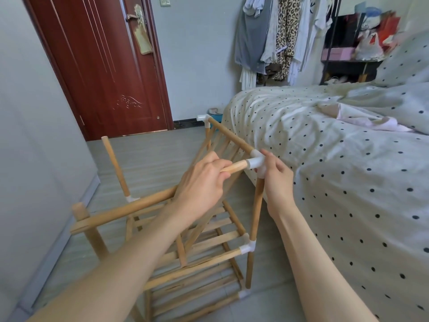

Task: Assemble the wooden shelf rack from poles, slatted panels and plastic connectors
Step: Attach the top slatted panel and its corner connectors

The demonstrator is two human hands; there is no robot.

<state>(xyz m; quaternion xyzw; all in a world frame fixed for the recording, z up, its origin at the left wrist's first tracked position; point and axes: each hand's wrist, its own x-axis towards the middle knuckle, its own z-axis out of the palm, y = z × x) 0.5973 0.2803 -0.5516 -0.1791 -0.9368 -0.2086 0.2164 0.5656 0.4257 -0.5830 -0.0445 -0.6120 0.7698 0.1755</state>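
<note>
Bed (348,159) with dotted cover filled 3 o'clock side; red-brown door (104,66) at 11 o'clock. Part-built rack (197,263) stood on floor (151,149) at 6 o'clock, slatted panels lying level. Short pole (234,168) ran from 9 toward 3 o'clock, tip inside white connector (255,162). Left hand (202,182) curled round pole; right hand (276,182) pinched connector. No readable writing seen.

No legible text, labels, brands or numbers on anything in view.
</note>
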